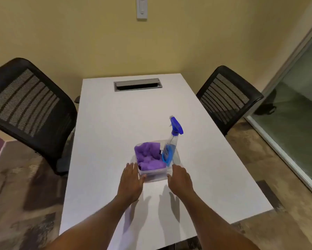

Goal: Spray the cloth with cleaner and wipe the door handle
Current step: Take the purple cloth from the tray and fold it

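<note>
On the table (115,123) I have my left hand (131,181) and right hand (180,181) open against the tub (151,175) holding cloth (149,156) and sprayer (172,141); nothing sprayed or wiped, no handle visible.

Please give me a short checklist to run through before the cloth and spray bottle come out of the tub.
1. Cloth in the tub: ok, purple, bunched on its left side.
2. Bottle reachable: ok, upright in the right side, nozzle above the rim.
3. Left hand free: ok, open beside the tub.
4. Right hand free: ok, open on the other side.
5. Cleaner in the bottle: ok, blue liquid shows.
6. Door handle located: cannot tell, none in view.
</note>
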